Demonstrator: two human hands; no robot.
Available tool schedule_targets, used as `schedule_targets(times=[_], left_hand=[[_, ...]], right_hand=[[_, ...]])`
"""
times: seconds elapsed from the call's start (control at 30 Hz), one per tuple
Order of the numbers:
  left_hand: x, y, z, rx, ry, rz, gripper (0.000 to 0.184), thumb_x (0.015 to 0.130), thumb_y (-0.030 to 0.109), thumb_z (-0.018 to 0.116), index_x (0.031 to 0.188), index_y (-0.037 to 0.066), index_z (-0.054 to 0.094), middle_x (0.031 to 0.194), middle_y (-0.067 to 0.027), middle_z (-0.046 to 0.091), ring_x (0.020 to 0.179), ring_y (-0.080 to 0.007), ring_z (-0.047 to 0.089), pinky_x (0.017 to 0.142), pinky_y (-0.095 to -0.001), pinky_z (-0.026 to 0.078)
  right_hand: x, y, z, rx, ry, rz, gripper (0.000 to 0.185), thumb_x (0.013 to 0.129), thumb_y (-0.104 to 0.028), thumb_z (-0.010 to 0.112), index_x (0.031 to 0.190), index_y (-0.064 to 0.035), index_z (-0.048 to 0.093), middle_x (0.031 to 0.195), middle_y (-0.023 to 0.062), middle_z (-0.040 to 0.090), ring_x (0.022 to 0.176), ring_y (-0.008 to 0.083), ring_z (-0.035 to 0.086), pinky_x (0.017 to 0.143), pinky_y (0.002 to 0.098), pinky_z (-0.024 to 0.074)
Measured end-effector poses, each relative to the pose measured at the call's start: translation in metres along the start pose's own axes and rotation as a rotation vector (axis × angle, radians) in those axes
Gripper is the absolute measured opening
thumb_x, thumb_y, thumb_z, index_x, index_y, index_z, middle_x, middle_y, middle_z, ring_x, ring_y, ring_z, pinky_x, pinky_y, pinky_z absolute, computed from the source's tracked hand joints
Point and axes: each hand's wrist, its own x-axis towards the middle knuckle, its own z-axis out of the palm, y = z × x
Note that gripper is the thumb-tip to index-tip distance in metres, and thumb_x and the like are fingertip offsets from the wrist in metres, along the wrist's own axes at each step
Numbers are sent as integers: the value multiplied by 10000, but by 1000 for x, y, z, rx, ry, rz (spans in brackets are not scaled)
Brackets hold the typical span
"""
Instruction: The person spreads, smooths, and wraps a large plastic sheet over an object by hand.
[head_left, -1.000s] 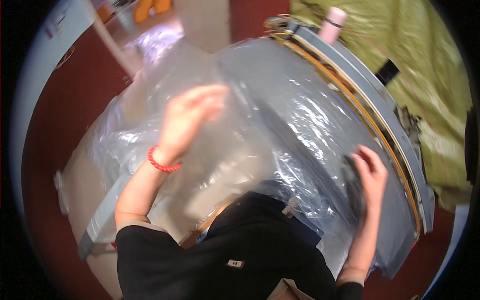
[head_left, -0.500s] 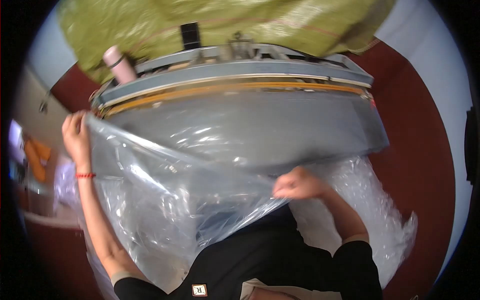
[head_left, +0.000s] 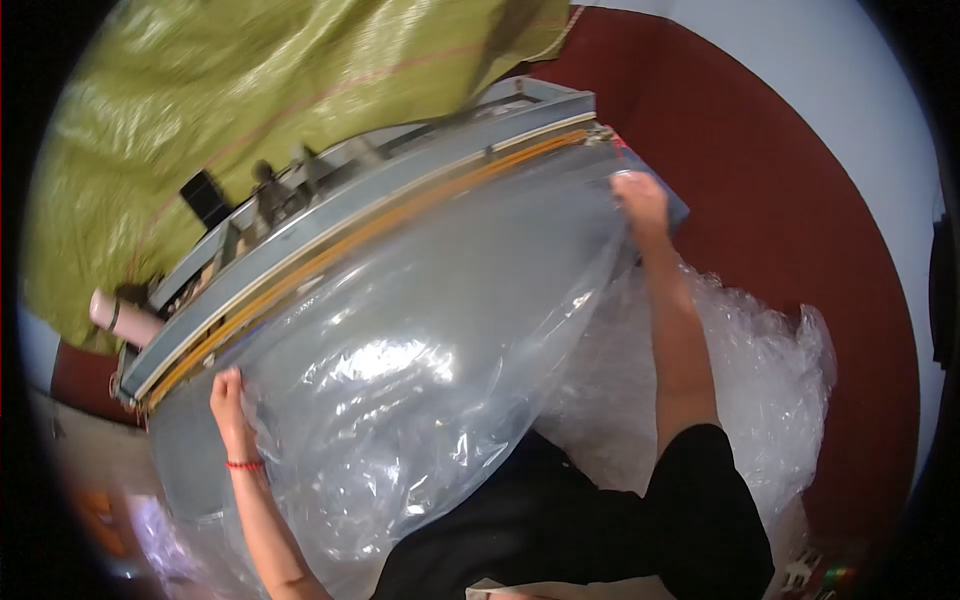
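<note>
A wide sheet of clear plastic film [head_left: 400,370] stretches between my two hands, over a grey work surface [head_left: 190,450] and down toward my lap. My left hand [head_left: 229,398], above a red bracelet, is closed on the film's left edge close to the machine. At the far right end of the surface, my right hand [head_left: 641,204] grips the other edge of the film. Behind the film runs a long grey metal sealing machine [head_left: 340,210] with an orange strip [head_left: 390,220] along its front. The fingertips are partly blurred.
A pink bottle [head_left: 126,320] leans at the machine's left end, and a black block [head_left: 206,199] sits behind it. Yellow-green woven sheeting [head_left: 290,70] covers the back. More crumpled clear film [head_left: 745,370] is heaped at the right, over a dark red floor [head_left: 800,250].
My right hand has moved away from my body to the far right end of the surface, spreading the film. The left hand remains on the film; the view has turned to the right.
</note>
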Motion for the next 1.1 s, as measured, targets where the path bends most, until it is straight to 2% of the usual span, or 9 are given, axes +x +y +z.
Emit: schedule_targets(times=[0.03,0.1,0.3,0.53,0.6,0.7,0.93,1.03,1.1], left_hand=[[4,-20,-6,162,-23,44,156,840,189,557,730,96,497,706,56,450,639,-46,390,593,-182,310],[-1,-23,-2,135,-18,33,160,843,190,553,728,100,490,688,58,435,633,-45,373,584,-185,301],[-10,-13,0,52,93,24,190,855,202,541,708,109,464,653,68,378,606,-35,324,555,-181,268],[-13,-17,-7,-120,165,48,194,868,221,523,719,113,463,671,62,365,625,-37,309,568,-183,256],[-12,-19,-9,-152,174,39,185,866,220,525,727,112,466,680,58,367,635,-40,312,579,-182,259],[-13,-19,-9,-138,193,62,178,860,227,532,735,115,471,677,59,366,635,-41,315,583,-181,262],[-22,-1,-3,-187,227,43,183,853,249,540,742,120,475,681,64,366,638,-37,313,581,-180,258],[-23,0,-4,-239,258,7,180,852,243,544,744,116,474,678,69,361,634,-30,307,575,-176,251],[-22,-6,-8,-274,251,56,162,850,213,541,747,109,474,673,69,366,600,-23,306,538,-169,245]], right_hand=[[12,30,6,-133,34,95,207,696,-176,684,807,-51,561,715,21,575,608,120,539,556,248,443],[25,78,12,-358,60,-183,279,618,-183,714,811,-41,571,683,61,596,651,184,589,619,278,466],[11,36,37,-514,48,-66,287,623,-191,691,854,-70,573,647,78,597,697,247,598,636,332,464],[13,32,57,-707,22,-28,244,656,-217,665,866,-119,586,691,75,613,721,268,594,627,368,459],[15,30,59,-794,-32,-30,168,679,-232,641,803,-123,608,709,83,614,719,281,593,625,379,462],[16,30,63,-823,-18,-48,172,684,-274,641,726,-109,616,723,87,614,715,292,592,621,391,464],[15,29,73,-899,32,-67,216,683,-318,654,728,-109,627,752,89,605,708,290,591,628,388,466],[13,25,82,-944,100,-9,209,687,-319,653,755,-121,633,835,74,580,782,279,578,649,376,467],[14,28,86,-1111,162,-3,180,715,-295,625,785,-129,633,906,51,551,871,260,553,680,381,467]])
